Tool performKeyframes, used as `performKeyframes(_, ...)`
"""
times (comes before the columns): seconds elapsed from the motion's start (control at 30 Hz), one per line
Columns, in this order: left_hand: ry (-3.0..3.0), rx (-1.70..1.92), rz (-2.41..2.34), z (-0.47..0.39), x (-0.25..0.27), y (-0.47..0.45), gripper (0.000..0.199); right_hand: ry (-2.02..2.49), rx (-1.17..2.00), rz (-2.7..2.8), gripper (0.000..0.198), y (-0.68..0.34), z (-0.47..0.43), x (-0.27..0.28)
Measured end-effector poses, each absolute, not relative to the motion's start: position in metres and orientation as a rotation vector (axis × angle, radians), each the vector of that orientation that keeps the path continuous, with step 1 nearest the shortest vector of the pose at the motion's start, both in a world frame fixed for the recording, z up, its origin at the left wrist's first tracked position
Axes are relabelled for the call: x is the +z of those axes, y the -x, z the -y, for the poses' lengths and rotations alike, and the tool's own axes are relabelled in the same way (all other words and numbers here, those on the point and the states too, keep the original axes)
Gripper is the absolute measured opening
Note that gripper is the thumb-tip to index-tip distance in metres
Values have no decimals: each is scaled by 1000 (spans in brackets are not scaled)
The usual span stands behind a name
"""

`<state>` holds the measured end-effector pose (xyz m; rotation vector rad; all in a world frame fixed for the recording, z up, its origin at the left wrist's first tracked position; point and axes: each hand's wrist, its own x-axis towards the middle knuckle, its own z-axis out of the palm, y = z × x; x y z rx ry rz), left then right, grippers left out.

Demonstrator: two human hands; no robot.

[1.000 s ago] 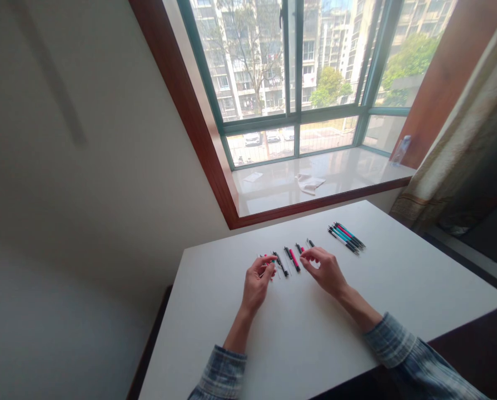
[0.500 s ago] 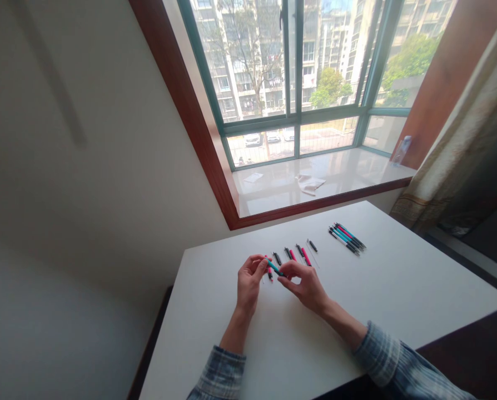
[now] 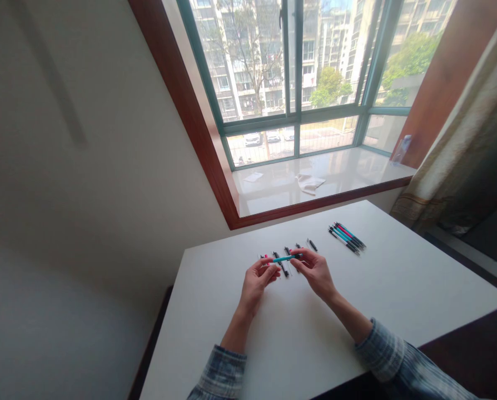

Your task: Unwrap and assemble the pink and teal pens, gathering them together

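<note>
A teal pen (image 3: 282,259) is held nearly level between my two hands, above the white table (image 3: 215,311). The fingers of my left hand (image 3: 257,280) pinch its left end. My right hand (image 3: 315,271) grips the dark right end between thumb and fingers. Behind and below the hands lie several pen parts: a black pen part (image 3: 285,271) near my left fingertips, others partly covered by my fingers, and a short black barrel piece (image 3: 312,245) to the right.
A row of whole pens (image 3: 347,239) in teal, pink, white and black lies toward the back right of the table. Beyond the table a window sill (image 3: 269,194) holds a crumpled cloth (image 3: 310,183) and a clear bottle (image 3: 402,150). A curtain (image 3: 440,150) hangs at the right.
Both hands have shifted slightly right and up with the teal pen. The pen has turned from slanting down rightward to almost level, its right end raised.
</note>
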<state>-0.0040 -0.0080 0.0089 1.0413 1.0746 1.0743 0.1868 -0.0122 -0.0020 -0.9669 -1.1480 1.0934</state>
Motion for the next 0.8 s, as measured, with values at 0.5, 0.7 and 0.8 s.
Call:
performKeyframes(0.5,-984,989,-979,16,9,-5,39,970,1107,1116,35,-192,12,4)
performKeyframes(0.7,-898,1017,-989,16,12,-5,38,972,1091,1060,37,-194,12,4)
performKeyframes(0.8,-876,1059,-1020,15,15,-2,39,972,1010,1011,35,-202,7,1)
